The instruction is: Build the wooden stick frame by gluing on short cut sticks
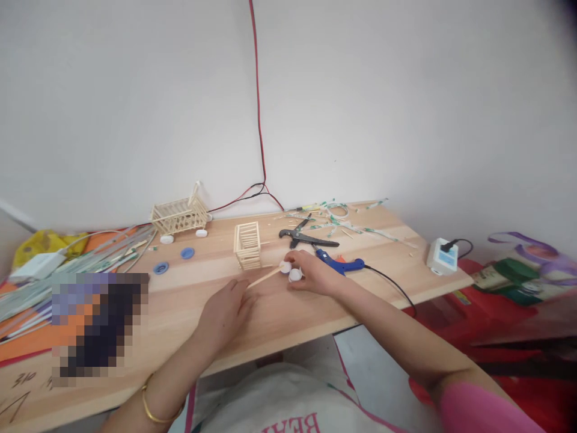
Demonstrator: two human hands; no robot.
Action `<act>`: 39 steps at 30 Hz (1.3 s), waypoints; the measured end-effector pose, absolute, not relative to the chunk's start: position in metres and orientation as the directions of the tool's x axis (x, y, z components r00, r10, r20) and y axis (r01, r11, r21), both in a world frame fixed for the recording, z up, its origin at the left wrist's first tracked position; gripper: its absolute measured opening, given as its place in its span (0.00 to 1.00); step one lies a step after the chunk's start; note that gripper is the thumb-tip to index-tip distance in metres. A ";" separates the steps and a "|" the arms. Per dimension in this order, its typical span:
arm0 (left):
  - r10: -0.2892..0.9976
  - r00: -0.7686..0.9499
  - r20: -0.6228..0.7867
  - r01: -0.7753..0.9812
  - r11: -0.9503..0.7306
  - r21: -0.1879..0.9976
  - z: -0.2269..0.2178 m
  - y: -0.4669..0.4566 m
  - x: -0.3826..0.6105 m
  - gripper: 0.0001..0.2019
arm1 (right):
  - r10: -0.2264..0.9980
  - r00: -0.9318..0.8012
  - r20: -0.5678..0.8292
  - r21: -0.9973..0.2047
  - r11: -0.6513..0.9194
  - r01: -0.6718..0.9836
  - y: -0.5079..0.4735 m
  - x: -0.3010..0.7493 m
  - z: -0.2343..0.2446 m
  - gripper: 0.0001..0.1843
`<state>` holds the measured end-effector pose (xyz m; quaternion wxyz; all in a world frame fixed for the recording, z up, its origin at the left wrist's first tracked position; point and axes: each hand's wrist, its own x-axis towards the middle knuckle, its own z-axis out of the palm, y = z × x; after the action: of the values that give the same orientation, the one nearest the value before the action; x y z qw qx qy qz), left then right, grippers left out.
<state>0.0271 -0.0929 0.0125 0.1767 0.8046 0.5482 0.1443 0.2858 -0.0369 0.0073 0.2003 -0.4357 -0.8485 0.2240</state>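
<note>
My left hand [228, 310] pinches the near end of a thin wooden stick [265, 277]. The far end of that stick meets a white bottle cap [285, 267] at the fingers of my right hand [315, 274]. A second white bottle cap [295, 276] is also between my right thumb and fingers. Just beyond my hands stands a small open crate [247, 246] built from sticks. A blue hot glue gun [339, 263] lies beside my right hand, partly hidden by it.
A stick-built cart [178, 218] with white cap wheels stands at the wall. Two blue caps [187, 253] lie in front of it. Black cutters [310, 236] and plastic wrapper scraps [338, 219] lie behind. A white power socket [442, 257] sits at the right edge. Long sticks [40, 297] lie left.
</note>
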 end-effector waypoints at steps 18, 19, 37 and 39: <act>0.775 0.614 0.149 0.764 -0.631 0.132 -0.009 -0.076 0.053 0.16 | 0.940 -0.307 0.146 -0.306 0.338 0.890 0.041 0.356 0.054 0.09; 0.770 0.613 0.176 0.760 -0.636 0.138 -0.011 -0.075 0.054 0.14 | 0.955 -0.261 0.143 -0.280 0.292 0.914 0.060 0.362 0.056 0.09; 0.774 0.594 0.219 0.694 -0.631 0.347 -0.013 -0.072 0.048 0.09 | 0.984 0.097 -0.148 -0.065 -0.107 0.992 0.165 0.407 0.013 0.17; 0.778 0.589 0.217 0.698 -0.625 0.349 -0.013 -0.072 0.048 0.09 | 0.980 0.095 -0.176 -0.055 -0.106 0.993 0.162 0.411 0.017 0.16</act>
<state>0.0475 -0.0724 -0.0132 0.1141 0.8840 0.4175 0.1768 0.4109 0.1615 0.0167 -0.0388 -0.7388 -0.6675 0.0841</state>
